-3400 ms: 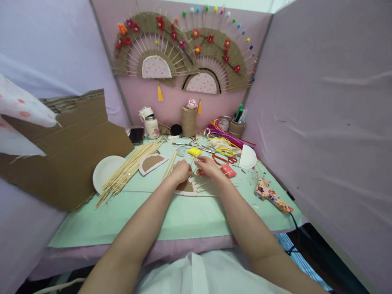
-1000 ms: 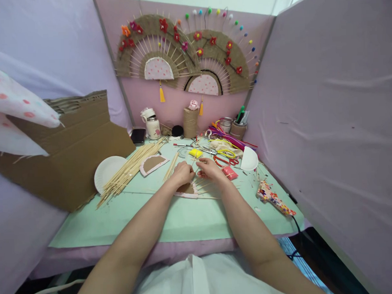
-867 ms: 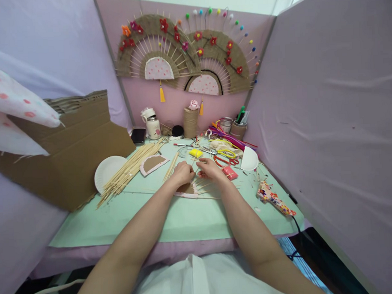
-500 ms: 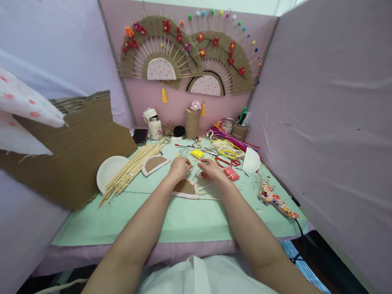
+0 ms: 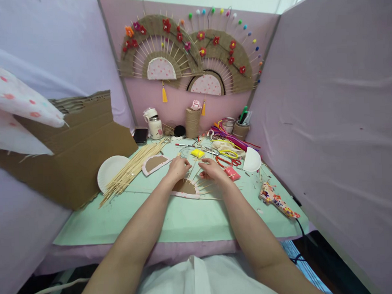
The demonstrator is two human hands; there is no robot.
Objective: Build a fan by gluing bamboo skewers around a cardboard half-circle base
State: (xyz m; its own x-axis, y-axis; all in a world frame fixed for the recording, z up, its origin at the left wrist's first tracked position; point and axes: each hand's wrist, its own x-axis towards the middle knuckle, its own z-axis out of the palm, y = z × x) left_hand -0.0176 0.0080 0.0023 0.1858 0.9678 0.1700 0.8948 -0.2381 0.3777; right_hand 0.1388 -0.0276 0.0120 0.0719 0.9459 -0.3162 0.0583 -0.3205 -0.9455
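Before me lies a half-round piece of brown cardboard (image 5: 186, 187) edged with pale fabric. Thin bamboo sticks (image 5: 208, 192) fan outward from its curved side. Above its upper left part is my left hand (image 5: 180, 168), closed, with thumb and fingertips pressed together. My right hand (image 5: 211, 168) faces it across a small gap, over the sticks on the right, its fingers curled in a pinch. Whatever the fingertips hold is too thin to make out. Just beyond both hands sits a small yellow packet (image 5: 197, 153).
A bundle of bamboo sticks (image 5: 132, 168) overlaps a white paper plate (image 5: 110, 171) at left. Another fabric-edged half circle (image 5: 155, 164) is nearby. Red-handled scissors (image 5: 228, 161), a pink packet (image 5: 231, 173) and a flowered glue gun (image 5: 276, 200) with a cable lie right. Cardboard (image 5: 87, 155) leans left.
Both hands stay almost in place, the fingertips shifting only slightly. The half-round cardboard and its sticks have not visibly moved.
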